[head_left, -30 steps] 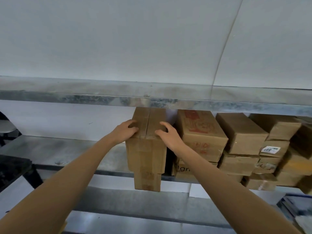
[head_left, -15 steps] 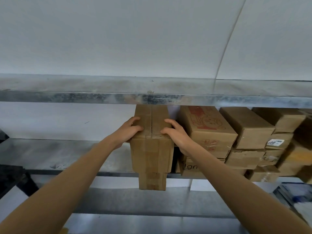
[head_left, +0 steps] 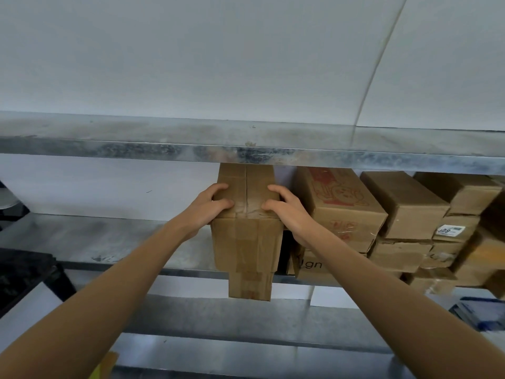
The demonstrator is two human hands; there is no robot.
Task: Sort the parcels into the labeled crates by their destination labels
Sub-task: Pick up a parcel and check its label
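Observation:
A tall brown taped cardboard parcel [head_left: 246, 242] stands at the front edge of a metal shelf [head_left: 114, 242], its lower part hanging past the edge. My left hand [head_left: 209, 207] grips its top left edge and my right hand [head_left: 287, 210] grips its top right edge, fingers curled over the top. No destination label shows on this parcel. To its right, a parcel with red print [head_left: 338, 203] sits on a stack, and another parcel carries a white label [head_left: 451, 230].
A metal shelf beam [head_left: 246, 154] crosses just above the parcel. Several more cardboard parcels [head_left: 404, 203] are stacked on the right. A black object [head_left: 24, 274] sits at the left. A lower shelf [head_left: 218, 315] runs below, with blue items [head_left: 483, 313] at far right.
The parcel and both hands have come nearer to me and a little to the right. The grip is unchanged.

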